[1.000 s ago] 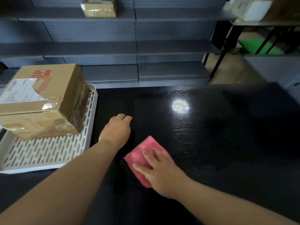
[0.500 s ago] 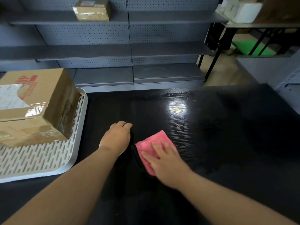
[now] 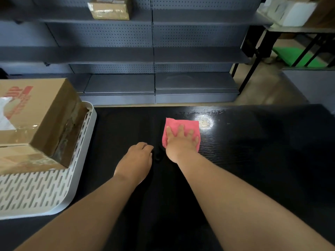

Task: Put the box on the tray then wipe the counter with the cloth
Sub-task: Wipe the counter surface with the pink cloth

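Far to the left of the left hand, the brown taped cardboard box with red print (image 3: 36, 124) sits on the white slotted plastic tray (image 3: 36, 194), its near corner well inside the rim, so the first half of the task looks done. The left hand (image 3: 136, 160) rests on the glossy black wood-grain counter (image 3: 262, 160), fingers loosely curled and holding nothing. Just beyond and to the right of it, the folded pink cloth (image 3: 181, 122) lies flat on the counter under the right hand (image 3: 181, 144). That palm presses down with fingers (image 3: 180, 128) straight and spread, gripping nothing, and pink shows past the fingertips and on both sides.

The wiping step appears to be in hand. The right hand is already on the cloth, so it is the one to drive the strokes. The counter's long axis runs left to right, and the largest bare stretch lies to the right of that hand and back toward the person; sweeps along that axis would probably cover it best.
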`<state>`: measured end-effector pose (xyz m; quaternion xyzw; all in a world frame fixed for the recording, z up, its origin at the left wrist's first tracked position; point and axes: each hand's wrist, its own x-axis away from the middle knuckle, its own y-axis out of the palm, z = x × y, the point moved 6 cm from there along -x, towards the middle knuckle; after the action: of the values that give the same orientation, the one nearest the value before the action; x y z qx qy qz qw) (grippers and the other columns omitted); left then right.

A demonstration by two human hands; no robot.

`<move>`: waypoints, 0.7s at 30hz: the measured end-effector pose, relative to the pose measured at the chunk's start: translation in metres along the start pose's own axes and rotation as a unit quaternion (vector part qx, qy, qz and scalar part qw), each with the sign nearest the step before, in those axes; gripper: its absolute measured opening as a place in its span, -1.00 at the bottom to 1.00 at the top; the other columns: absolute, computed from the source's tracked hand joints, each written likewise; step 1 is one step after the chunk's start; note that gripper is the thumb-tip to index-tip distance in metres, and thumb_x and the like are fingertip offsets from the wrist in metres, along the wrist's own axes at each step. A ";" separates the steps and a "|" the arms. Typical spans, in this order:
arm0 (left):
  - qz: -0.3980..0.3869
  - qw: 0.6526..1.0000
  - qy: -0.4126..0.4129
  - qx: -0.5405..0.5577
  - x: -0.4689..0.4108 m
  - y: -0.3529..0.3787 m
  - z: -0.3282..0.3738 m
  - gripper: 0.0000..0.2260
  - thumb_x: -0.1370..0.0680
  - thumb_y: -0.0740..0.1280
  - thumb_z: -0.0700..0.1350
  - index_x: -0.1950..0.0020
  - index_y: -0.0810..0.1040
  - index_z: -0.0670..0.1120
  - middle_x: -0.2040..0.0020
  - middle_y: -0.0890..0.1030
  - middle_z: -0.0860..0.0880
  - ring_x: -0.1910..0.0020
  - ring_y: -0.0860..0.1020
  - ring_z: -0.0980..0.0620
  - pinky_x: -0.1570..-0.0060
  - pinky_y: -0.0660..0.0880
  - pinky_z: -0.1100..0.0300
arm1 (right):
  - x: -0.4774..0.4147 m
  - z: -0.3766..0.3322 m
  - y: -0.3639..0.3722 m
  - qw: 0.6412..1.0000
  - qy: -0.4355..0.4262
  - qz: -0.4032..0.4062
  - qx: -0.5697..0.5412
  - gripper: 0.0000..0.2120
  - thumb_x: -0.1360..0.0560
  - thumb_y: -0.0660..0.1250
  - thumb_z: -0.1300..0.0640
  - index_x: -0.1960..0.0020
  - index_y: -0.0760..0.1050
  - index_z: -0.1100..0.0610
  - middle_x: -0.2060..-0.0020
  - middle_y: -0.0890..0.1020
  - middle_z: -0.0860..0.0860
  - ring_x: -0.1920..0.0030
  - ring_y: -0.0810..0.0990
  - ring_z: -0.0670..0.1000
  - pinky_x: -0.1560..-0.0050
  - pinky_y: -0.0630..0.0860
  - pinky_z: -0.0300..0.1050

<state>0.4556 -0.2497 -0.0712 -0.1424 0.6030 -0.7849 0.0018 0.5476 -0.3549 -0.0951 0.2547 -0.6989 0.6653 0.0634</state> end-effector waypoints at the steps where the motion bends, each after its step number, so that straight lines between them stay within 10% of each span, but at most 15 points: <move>1: 0.002 1.000 -0.006 0.002 -0.004 0.000 0.001 -0.62 -0.66 0.07 -0.06 -0.49 0.25 0.00 -0.48 0.27 0.00 -0.43 0.30 0.01 -0.37 0.30 0.14 | -0.008 0.003 -0.005 1.000 -0.009 -0.001 0.004 -0.29 -0.59 0.13 0.11 -0.54 -0.25 -0.16 -0.53 -0.29 0.11 -0.49 -0.26 0.36 -0.45 -0.21 0.34; 21: -0.004 0.998 -0.012 -0.062 -0.037 0.006 0.065 -0.61 -0.66 0.01 0.01 -0.48 0.26 0.02 -0.48 0.28 0.00 -0.45 0.26 -0.04 -0.35 0.32 0.09 | -0.074 0.202 -0.060 0.991 0.127 0.015 -0.043 -0.50 -0.64 -0.09 -0.07 -0.53 -0.19 -0.21 -0.56 -0.20 0.04 -0.53 -0.15 0.25 -0.48 -0.13 0.25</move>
<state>0.5051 -0.3067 -0.0701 -0.1538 0.6502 -0.7441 -0.0033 0.6881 -0.5286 -0.0947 0.1549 -0.7168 0.6624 0.1528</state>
